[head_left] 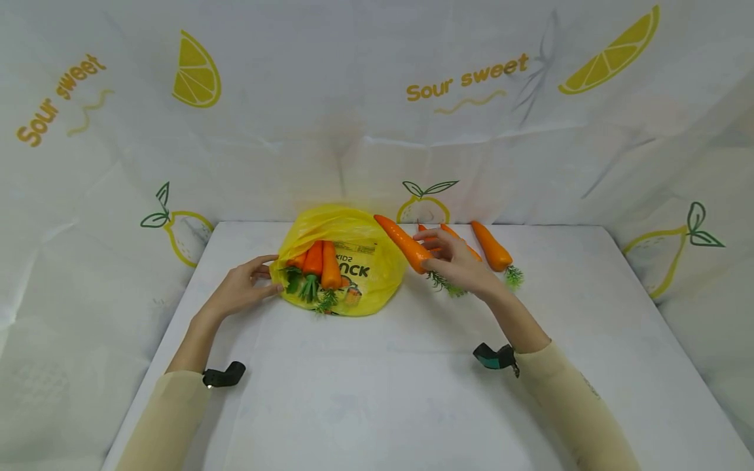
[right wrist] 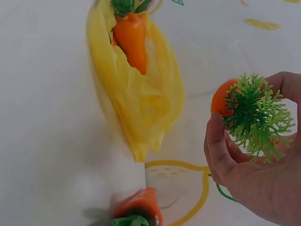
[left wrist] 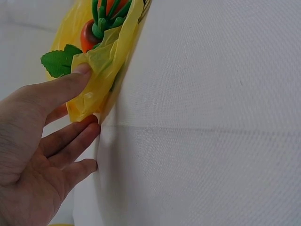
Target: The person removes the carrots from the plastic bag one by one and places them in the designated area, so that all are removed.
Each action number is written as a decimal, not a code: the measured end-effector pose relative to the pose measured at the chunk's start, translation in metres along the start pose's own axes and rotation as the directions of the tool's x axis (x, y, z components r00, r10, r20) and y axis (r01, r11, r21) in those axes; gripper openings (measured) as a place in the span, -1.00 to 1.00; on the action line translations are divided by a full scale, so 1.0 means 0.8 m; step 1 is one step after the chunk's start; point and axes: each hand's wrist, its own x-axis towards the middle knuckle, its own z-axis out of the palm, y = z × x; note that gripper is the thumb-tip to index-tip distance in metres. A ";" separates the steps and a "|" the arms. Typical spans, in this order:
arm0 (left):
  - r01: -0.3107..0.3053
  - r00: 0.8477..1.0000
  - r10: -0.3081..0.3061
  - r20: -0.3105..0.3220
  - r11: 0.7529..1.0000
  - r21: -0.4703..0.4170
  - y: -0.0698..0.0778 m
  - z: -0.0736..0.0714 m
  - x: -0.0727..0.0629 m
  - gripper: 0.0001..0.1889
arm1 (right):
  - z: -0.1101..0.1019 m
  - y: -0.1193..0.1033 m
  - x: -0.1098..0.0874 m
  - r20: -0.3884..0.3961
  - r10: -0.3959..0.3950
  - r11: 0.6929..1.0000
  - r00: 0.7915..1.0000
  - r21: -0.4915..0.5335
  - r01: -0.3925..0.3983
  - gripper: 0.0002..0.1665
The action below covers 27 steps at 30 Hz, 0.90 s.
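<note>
A yellow plastic bag (head_left: 383, 288) lies on the table with several orange carrots (head_left: 331, 265) in it, their green tops toward the open mouth. At the bag's left side my left hand (head_left: 244, 288) pinches the rim; in the left wrist view the thumb (left wrist: 70, 87) presses on the plastic, with the fingers behind it. My right hand (head_left: 456, 261) grips a carrot (head_left: 403, 243) near its leafy end, its tip pointing up and left over the bag's right side. Frilly green leaves (right wrist: 256, 117) of that carrot show in the right wrist view.
To the right of the bag lie more carrots, one of them (head_left: 491, 247) at the far right with a leafy top (head_left: 514, 277). Others are partly hidden behind my right hand. A white cloth wall (head_left: 341, 163) with lemon prints rises along the back of the white table (head_left: 353, 405).
</note>
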 end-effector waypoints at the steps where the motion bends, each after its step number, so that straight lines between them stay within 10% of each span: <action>1: -0.001 1.000 0.001 -0.001 1.000 0.001 0.000 0.000 0.000 -0.22 | -0.005 0.001 -0.003 -0.008 0.008 1.000 1.000 0.004 -0.008 -0.42; 27: -0.002 1.000 0.002 -0.004 1.000 0.010 -0.001 0.001 0.000 -0.22 | -0.107 0.027 -0.057 -0.185 0.066 0.996 0.981 -0.046 -0.075 -0.37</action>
